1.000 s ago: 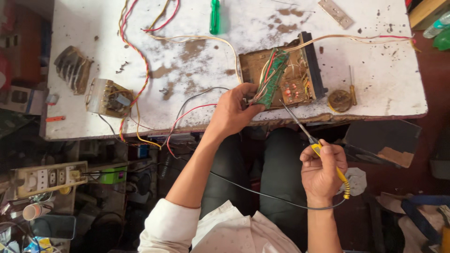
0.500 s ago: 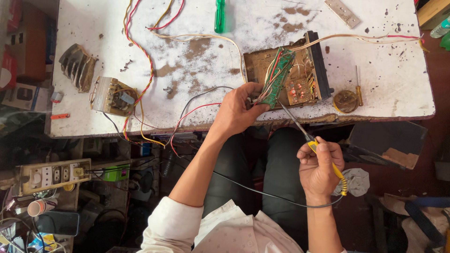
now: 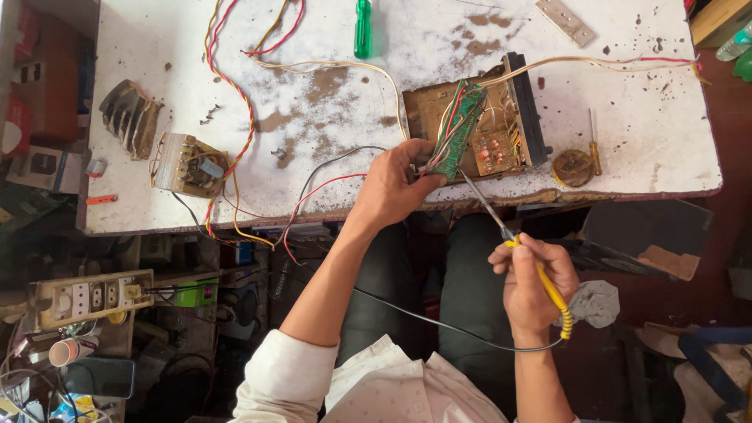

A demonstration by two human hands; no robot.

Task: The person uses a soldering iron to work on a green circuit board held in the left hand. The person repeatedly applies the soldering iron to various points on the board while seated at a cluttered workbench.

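My left hand [image 3: 395, 188] is pinched shut on the lower end of the green circuit board [image 3: 456, 133], tilting it up on edge out of the open brown chassis [image 3: 478, 125] near the front edge of the tabletop [image 3: 650, 133]. My right hand [image 3: 531, 283] is closed round the yellow handle of the soldering iron [image 3: 513, 243], thin metal tip pointing up towards the foot of the board, its black cord looping back across my lap. That board looks light and stiff but fragile, I'd say: thin, hung on a bundle of fine coloured wires, so the bare edges are the place to hold, clear of the joints and the parts. The wires tether it short, and I reckon a hard pull could tear them. Around it: a small transformer [image 3: 188, 164] to the left with red and yellow leads trailing over the tabletop, a finned dark metal piece [image 3: 129, 117] beyond it, a green screwdriver [image 3: 363, 27] at the far side, a round brass-coloured part [image 3: 573, 166] just right of the chassis. The chassis wall and the wire tangle crowd the iron's way in
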